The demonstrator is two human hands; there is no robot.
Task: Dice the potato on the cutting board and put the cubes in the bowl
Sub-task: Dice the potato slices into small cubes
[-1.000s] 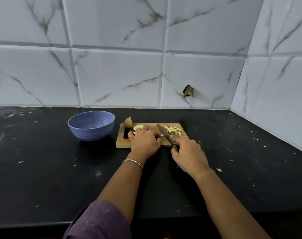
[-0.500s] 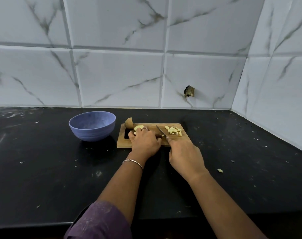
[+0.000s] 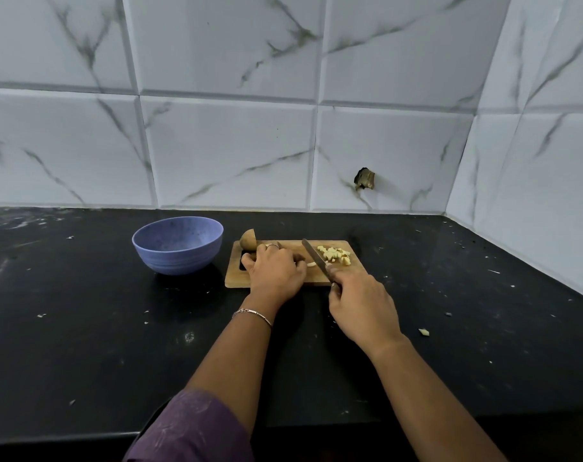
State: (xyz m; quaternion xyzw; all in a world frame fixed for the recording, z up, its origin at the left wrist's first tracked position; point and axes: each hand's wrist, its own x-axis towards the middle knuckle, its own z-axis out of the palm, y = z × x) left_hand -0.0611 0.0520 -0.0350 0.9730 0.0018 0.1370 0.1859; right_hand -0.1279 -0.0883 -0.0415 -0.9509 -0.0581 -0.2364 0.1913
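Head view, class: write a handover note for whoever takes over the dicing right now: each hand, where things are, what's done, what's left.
Left hand holds down the potato piece being cut, mostly hidden.
Right hand grips the knife, blade just right of that piece.
Done: a pile of cubes on the cutting board's right side.
Left: finish this piece, dice the potato half at the board's far left corner, move all cubes into the blue bowl, which shows none.

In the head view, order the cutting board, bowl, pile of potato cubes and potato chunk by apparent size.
1. cutting board
2. bowl, not much smaller
3. pile of cubes
4. potato chunk, close to the pile
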